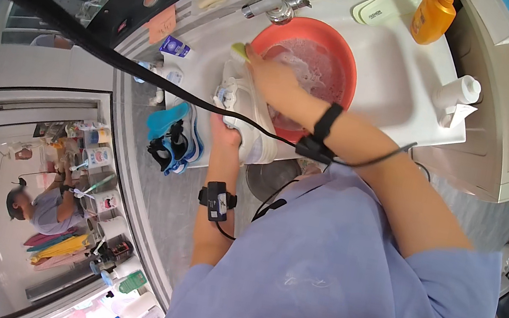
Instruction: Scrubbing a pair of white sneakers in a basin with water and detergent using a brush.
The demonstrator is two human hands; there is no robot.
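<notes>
A white sneaker (256, 144) is held over the sink's left edge. Around its lower end, my left hand (224, 139) is closed, the fingers partly hidden by the shoe. My right hand (275, 86) lies across the sneaker's far end, gripping a small yellow-green scrubber (240, 51); whether it is a brush or a sponge I cannot tell. Just right of the sneaker stands a red basin (351, 74) holding foamy water (311, 67), partly covered by my right hand and wrist.
A chrome faucet (274, 7) rises behind the basin on the white sink (386, 66). An orange pump bottle (433, 17) and a white bottle (457, 92) stand at the right. Blue-and-black footwear (178, 145) sits at the left. A black cable (146, 75) crosses the view.
</notes>
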